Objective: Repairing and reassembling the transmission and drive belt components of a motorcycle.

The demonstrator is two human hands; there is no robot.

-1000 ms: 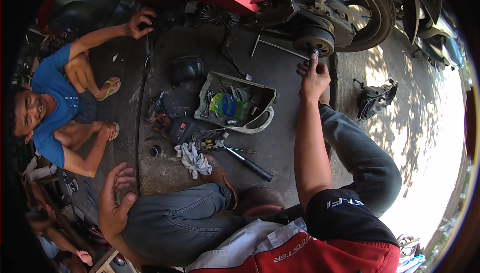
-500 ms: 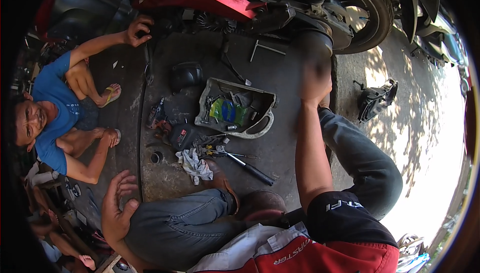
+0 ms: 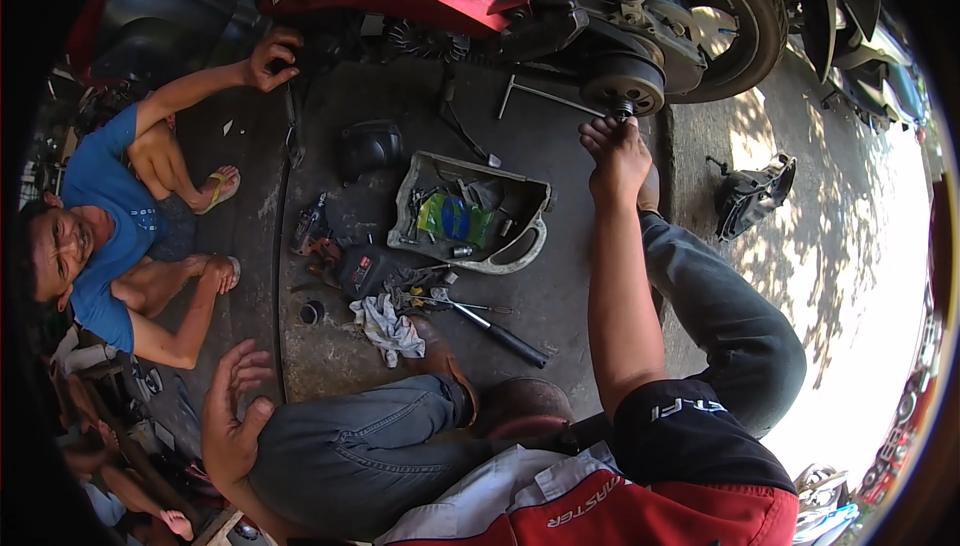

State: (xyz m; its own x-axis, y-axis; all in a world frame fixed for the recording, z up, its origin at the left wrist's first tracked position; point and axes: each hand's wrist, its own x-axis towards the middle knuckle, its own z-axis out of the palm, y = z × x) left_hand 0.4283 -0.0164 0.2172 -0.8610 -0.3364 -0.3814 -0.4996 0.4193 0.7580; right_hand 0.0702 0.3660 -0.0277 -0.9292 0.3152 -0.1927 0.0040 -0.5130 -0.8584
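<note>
My right hand [image 3: 617, 161] reaches up to the round metal clutch drum [image 3: 648, 84] on the motorcycle's engine side. Its thumb and fingertips close on a small dark ridged cylinder [image 3: 623, 109] at the drum's centre; whether that is a socket or a nut cannot be made out. Over my left knee, my left hand [image 3: 237, 411] hangs with fingers apart, holding nothing. Behind my right hand, a T-handle wrench [image 3: 550, 98] lies on the floor.
A grey tool tray [image 3: 515, 264] holds sockets and a green packet. Beside it lie a cordless impact driver [image 3: 318, 241], a white rag [image 3: 388, 331] and a black-handled ratchet [image 3: 515, 346]. A person in blue [image 3: 110, 236] squats at left. A black part [image 3: 755, 196] rests at right.
My right hand, blurred over the drum before, has drawn back slightly toward me, with its fingertips now at the drum's centre. My left hand has stayed in place.
</note>
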